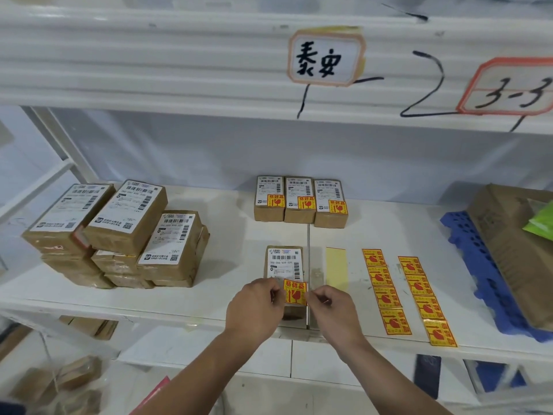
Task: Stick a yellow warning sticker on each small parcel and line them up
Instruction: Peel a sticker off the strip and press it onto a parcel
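A yellow warning sticker (295,292) is held at its two side edges over the near end of a small brown parcel (285,266) that lies on the white shelf (227,235). The left edge is pinched by the closed fingers of the left hand (254,310), the right edge by those of the right hand (332,313). Whether the sticker is already pressed down cannot be told.

Behind this parcel, three stickered parcels (300,200) are lined up side by side, touching, each with a yellow sticker at its near end. To the left, a stack of unstickered parcels (119,235) is piled in several layers. To the right, an empty backing strip (336,266) lies just beside the parcel, and two strips of stickers (407,298) lie beyond it. A blue plastic tray (484,283) under a cardboard box (514,250) is seen at the far right.
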